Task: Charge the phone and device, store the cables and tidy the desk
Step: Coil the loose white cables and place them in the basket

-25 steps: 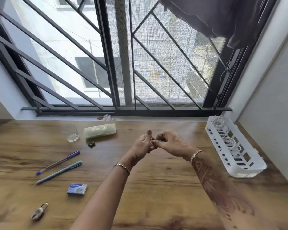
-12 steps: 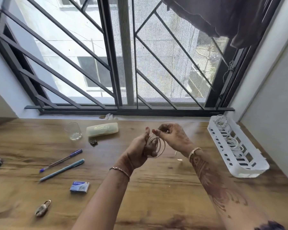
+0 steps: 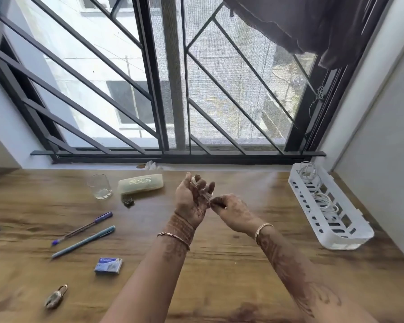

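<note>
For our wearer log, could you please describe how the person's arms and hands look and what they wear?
No sleeves show: both forearms are bare. The left hand and right hand carry reddish-brown henna patterns, with bands at the left wrist and scrolls up the right forearm. A thin gold-toned left bangle and right bangle circle the wrists.

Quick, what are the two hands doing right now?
The left hand grips a coiled white cable.
The right hand pinches the loose end of that cable.
</note>
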The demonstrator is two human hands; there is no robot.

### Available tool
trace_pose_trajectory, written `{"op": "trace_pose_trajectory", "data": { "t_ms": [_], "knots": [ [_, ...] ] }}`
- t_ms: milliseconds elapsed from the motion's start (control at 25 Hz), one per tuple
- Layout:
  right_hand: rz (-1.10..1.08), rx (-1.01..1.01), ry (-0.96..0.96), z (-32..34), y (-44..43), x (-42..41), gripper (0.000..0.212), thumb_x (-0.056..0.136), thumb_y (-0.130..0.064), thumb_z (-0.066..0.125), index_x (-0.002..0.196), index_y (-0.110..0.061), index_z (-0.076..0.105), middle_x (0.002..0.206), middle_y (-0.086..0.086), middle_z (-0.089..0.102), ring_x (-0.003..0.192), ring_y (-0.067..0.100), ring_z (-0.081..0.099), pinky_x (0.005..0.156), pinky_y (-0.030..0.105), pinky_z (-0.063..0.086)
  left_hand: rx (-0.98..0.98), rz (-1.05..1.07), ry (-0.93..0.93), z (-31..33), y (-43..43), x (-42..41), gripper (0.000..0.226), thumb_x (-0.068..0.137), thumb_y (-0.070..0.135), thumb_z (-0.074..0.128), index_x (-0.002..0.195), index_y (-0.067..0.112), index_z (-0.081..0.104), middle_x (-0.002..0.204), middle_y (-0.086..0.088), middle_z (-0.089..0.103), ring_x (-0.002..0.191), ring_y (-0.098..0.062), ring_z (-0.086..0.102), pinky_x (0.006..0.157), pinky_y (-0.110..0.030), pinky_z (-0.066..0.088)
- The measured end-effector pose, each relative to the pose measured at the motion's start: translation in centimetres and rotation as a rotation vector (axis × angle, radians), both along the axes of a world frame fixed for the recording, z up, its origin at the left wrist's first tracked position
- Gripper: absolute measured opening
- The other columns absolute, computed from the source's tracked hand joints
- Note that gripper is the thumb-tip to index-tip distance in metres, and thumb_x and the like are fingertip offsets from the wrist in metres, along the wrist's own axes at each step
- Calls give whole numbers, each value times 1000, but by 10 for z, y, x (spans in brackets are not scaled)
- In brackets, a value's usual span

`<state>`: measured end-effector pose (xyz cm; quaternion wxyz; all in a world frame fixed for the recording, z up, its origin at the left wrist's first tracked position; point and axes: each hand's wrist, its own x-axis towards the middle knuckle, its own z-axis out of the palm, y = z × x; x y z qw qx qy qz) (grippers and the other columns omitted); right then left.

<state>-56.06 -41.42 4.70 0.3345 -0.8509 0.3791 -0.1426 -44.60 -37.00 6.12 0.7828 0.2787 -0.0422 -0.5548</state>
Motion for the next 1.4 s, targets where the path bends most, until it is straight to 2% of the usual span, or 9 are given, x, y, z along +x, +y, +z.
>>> {"op": "trace_pose_trajectory", "data": {
  "t_ms": [160,320,480,560,680,800,1080,1200,1400],
  "knots": [
    [125,-41,181,14,5,-7,22,94,-23,53,104,-20,72,105,1,72,99,16,64,88,25,49,93,37,-238,-6,-2,6,31,103,26,33,79,11,47,63,0,35,52,-11,38,76,-33,52],
    [226,-91,351,32,14,-10,21,93,-28,53,100,-25,72,100,-1,71,93,18,63,80,27,50,151,-14,-498,-9,-2,-4,29,103,21,34,79,11,46,63,2,37,47,-6,41,72,-31,47],
    [273,-155,328,52,13,-18,20,93,-31,52,89,-28,71,76,-14,60,78,10,58,72,26,47,303,-144,-992,-18,9,-1,31,104,27,31,82,13,47,62,0,41,55,-10,37,47,-16,34],
    [271,-178,283,55,4,-21,20,95,-34,51,91,-28,69,73,-15,59,74,6,55,69,23,42,335,-207,-1068,-16,15,1,39,103,34,27,79,13,50,59,-3,47,49,-9,40,40,-14,31],
    [241,-215,136,52,-10,-24,12,92,-37,57,91,-33,68,84,-15,69,77,4,62,73,27,50,284,-328,-1105,-8,17,-4,57,100,47,21,73,11,55,57,-2,50,47,-7,47,51,-18,40],
    [220,-299,-9,43,-19,-25,7,86,-34,65,85,-29,70,83,-10,65,72,2,57,65,24,46,272,-413,-1011,-8,18,-4,71,95,59,18,66,11,62,66,-17,49,46,-13,44,71,-38,54],
    [199,384,-527,17,-9,-23,9,90,-5,60,98,0,62,81,8,68,69,12,63,69,22,53,244,-571,-826,5,23,-5,71,91,64,20,63,17,64,55,0,54,44,-12,45,56,-35,56],
    [163,433,-584,16,-7,-23,6,90,-8,61,95,-6,63,84,7,65,71,13,61,66,22,51,241,-545,-786,7,26,-2,52,94,55,32,86,16,64,53,-1,51,41,-12,49,53,-36,58],
    [62,404,-628,20,-5,-18,11,89,-12,64,96,-4,66,89,18,69,74,19,67,72,28,57,188,-503,-876,2,19,2,59,89,57,40,98,1,57,51,-1,48,38,-11,38,51,-31,55]
  ]
}}
